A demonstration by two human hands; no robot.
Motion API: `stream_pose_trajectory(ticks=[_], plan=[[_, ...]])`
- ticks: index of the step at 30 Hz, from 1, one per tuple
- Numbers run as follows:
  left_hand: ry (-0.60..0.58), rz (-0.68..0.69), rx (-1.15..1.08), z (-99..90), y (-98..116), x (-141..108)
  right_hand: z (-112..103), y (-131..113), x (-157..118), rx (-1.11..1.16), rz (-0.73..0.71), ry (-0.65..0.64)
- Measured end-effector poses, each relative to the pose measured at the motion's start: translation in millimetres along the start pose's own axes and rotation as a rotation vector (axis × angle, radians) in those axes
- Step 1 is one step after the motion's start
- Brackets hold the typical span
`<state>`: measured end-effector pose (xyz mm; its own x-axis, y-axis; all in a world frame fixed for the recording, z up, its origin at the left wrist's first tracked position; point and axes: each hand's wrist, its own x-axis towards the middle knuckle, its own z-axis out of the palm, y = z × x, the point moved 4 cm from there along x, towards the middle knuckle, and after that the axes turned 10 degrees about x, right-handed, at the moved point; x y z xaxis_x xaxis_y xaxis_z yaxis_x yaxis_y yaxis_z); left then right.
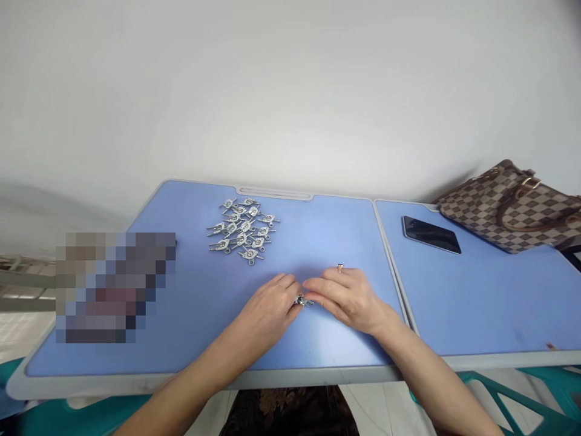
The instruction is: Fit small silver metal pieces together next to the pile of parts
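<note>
From where I sit, both hands are brought together low over the blue tabletop, a little right of centre in the lower half of the frame. My left hand is curled and nearly closed, its fingers bent down around one end of a small metal part. That piece is mostly hidden, with only a bright sliver showing between the two hands, and it seems to be pinched close above the surface, though I can't tell if it touches the table. My right hand comes in from the lower right with its fingers lying together, their tips reaching the other end of the part. The gap between the hands is narrow, and I can't tell whether the right hand is gripping or only touching. A ring sits on one of its fingers. Up and to the left of the hands, near the top edge of the same table panel, lies a loose pile of matching metal parts, overlapping one another and well apart from both hands. On the neighbouring blue panel at the right are a black smartphone and, at the upper right, a brown checkered handbag. A blurred-out patch hides whatever sits at the left of the table.
</note>
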<state>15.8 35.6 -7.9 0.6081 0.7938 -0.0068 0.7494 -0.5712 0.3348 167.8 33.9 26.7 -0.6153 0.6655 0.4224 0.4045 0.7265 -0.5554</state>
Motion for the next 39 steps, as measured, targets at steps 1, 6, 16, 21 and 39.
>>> stream_pose_trajectory(ticks=[1,6,16,21,39], plan=[[-0.003,0.004,-0.005,-0.7,1,0,-1,0,0,0.003,0.005,-0.005],[0.01,0.042,-0.035,-2.0,3,0,-5,-7,3,0.229,0.018,-0.092],[0.056,0.037,0.036,1.8,-1,-2,1,-3,1,0.126,-0.008,-0.022],[0.029,0.035,0.026,0.6,-3,2,-4,-4,3,0.304,-0.071,0.131],[0.159,0.204,-0.125,-7.3,-10,17,4,14,4,0.215,-0.044,0.263]])
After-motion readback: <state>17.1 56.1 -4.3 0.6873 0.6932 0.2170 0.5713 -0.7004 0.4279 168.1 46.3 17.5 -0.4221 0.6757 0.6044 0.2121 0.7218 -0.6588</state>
